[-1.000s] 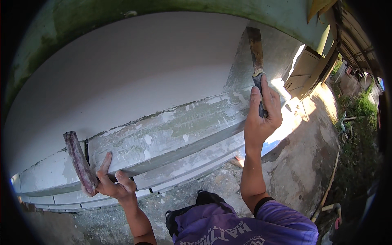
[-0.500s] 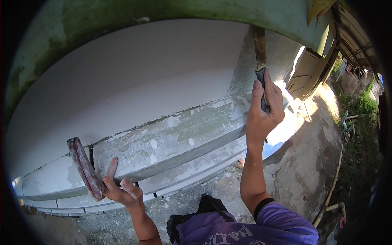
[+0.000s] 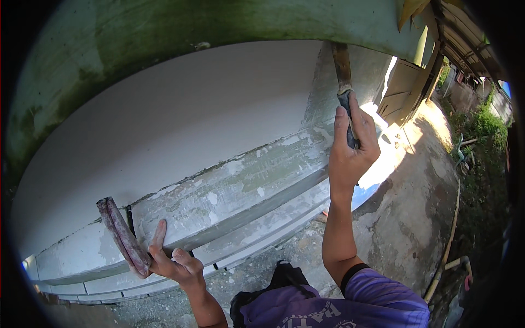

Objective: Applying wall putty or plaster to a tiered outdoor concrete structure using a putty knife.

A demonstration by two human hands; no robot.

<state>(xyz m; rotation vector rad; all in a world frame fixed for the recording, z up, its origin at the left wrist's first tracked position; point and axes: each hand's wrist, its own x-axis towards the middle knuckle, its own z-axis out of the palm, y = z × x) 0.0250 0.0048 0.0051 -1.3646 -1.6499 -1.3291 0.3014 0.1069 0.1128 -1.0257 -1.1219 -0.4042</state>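
Head view: right grip (image 3: 354, 150) holds a scraper (image 3: 343, 65) (tip seemingly hidden), left grip (image 3: 178, 267) a maroon bar (image 3: 123, 236).

Blade (image 3: 343, 68) tip lost behind green overhang (image 3: 229, 24); handle (image 3: 344, 99) partly covered by right hand (image 3: 354, 150); purple shirt (image 3: 361, 306), left forearm (image 3: 205, 303) cropped at lower edge.
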